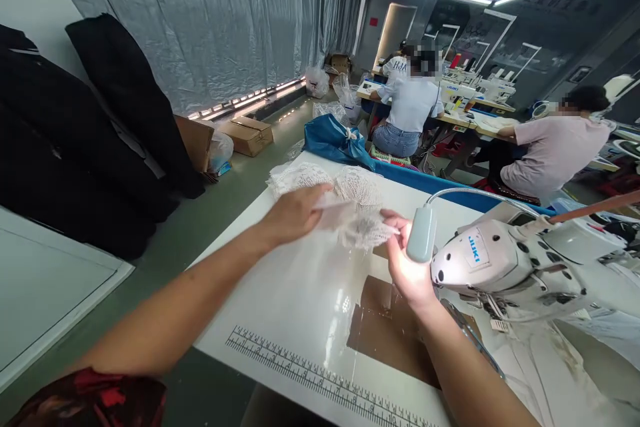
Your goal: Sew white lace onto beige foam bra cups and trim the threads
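A piece of white lace fabric (pixel 367 228) is stretched between my two hands above the white sewing table (pixel 280 280). My left hand (pixel 296 212) grips its left side, fingers closed on the sheer part. At its right end, my right hand (pixel 403 250) pinches the lace edge between thumb and fingers, just left of the grey lamp head (pixel 421 235). More white lace pieces (pixel 305 177) lie on the table's far side, beyond my left hand. The held fabric is slightly blurred.
A white sewing machine (pixel 485 257) stands at the right, with brown patches (pixel 395 327) on the table before it. A printed ruler (pixel 310 373) runs along the near edge. A blue bag (pixel 330 139) sits beyond the far edge. People work at machines behind.
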Motion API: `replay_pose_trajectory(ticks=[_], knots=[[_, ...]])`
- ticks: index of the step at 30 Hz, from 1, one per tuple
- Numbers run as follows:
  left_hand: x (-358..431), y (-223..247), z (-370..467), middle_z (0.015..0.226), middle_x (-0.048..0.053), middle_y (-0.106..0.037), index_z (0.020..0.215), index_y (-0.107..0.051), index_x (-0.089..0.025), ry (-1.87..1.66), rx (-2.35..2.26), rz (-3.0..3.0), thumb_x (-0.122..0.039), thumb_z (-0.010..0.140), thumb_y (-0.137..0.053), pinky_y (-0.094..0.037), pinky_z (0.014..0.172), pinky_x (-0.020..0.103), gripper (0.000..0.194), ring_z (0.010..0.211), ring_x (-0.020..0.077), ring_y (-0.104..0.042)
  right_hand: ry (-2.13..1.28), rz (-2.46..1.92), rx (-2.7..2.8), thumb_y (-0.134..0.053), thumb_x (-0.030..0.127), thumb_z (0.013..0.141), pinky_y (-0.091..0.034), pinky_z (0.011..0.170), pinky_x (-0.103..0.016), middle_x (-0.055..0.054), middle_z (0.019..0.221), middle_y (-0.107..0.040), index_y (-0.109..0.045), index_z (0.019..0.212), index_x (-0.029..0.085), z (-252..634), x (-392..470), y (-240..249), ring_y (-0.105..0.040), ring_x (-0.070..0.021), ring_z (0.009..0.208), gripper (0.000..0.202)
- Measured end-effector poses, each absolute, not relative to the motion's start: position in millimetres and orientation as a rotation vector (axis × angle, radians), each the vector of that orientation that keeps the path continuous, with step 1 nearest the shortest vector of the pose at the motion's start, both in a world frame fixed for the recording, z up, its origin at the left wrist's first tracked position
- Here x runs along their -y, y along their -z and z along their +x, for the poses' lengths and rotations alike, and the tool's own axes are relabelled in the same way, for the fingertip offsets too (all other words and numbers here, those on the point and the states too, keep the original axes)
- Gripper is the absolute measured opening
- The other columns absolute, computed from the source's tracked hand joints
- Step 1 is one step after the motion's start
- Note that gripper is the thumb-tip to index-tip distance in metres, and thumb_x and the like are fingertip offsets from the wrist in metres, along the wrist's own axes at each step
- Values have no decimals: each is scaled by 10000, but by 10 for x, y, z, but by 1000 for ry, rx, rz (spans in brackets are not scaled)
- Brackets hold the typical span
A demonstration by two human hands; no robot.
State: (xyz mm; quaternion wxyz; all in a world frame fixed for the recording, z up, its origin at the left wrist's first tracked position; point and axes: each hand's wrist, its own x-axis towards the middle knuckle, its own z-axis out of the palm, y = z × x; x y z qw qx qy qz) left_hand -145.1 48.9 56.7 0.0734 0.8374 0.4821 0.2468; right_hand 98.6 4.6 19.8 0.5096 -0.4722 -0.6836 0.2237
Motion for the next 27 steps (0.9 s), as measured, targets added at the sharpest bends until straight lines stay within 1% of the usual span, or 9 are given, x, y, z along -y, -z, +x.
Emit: replay_pose_trajectory(ticks=[3,6,9,12,14,17,20,22,27], knots=[[-932,-756,-1614,1165,117,-598,1035,-558,-169,-1115,-1586,2634,-100,754,-451,-414,983,406,308,1137,272,-530,-207,-1102,1682,-382,254,929,-363,1078,-510,-177,1404,-462,-470,1191,210,865,-476,-163,-431,-259,1337,280],[-1238,-666,-1715,1273,141,-542,978,-560,-165,-887,-1708,2645,-63,701,-469,-394,1015,438,309,1240,299,-461,-157,-1223,1937,-382,230,920,-335,1098,-528,-210,1516,-322,-422,1315,168,873,-756,40,-299,-274,1426,401],[-1302,-384,-1794,1333,142,-524,1075,-560,-168,-504,-1685,2593,-147,701,-529,-421,1008,447,375,1246,311,-478,-215,-1273,2072,-441,191,871,-408,1043,-537,-216,1477,-400,-494,1298,153,1004,-646,258,-404,-310,1368,432],[-1174,-199,-1869,1461,148,-420,1294,-470,-157,-453,-1663,2584,-279,758,-533,-365,1086,459,552,1341,307,-401,-258,-1274,2175,-464,207,890,-464,1009,-478,-182,1413,-499,-575,1231,168,1254,-155,304,-510,-289,1282,361],[-1031,-209,-1884,1495,154,-382,1376,-409,-139,-477,-1650,2593,-356,805,-497,-315,1127,463,618,1386,303,-349,-255,-1209,2367,-429,190,928,-508,953,-407,-139,1266,-620,-598,1190,187,1492,260,256,-596,-240,1162,311],[-758,-347,-1764,1424,142,-486,1347,-475,-149,-490,-1513,2610,-443,849,-462,-368,1092,439,578,1323,302,-442,-74,-1346,2423,-423,168,949,-527,853,-371,-92,1073,-695,-649,1079,211,1909,821,209,-647,-222,985,265],[-428,-497,-1423,1298,97,-608,1231,-588,-209,-389,-1276,2534,-514,867,-492,-482,951,372,484,1157,294,-583,213,-1672,2278,-463,172,932,-512,817,-403,-127,1071,-688,-656,1101,164,2275,1212,253,-627,-262,967,256],[-190,-574,-1079,1239,66,-646,1173,-624,-251,-296,-1045,2501,-496,865,-543,-517,849,312,402,1055,268,-634,272,-1910,2206,-472,152,920,-505,799,-413,-159,1110,-670,-656,1120,121,2443,1367,295,-610,-287,985,274],[385,-678,42,1173,58,-665,1211,-592,-256,-146,-333,2500,-322,931,-514,-497,888,281,298,1035,204,-630,55,-1981,2242,-446,67,898,-502,746,-358,-100,1041,-678,-647,1150,135,2599,1538,353,-603,-242,879,329]])
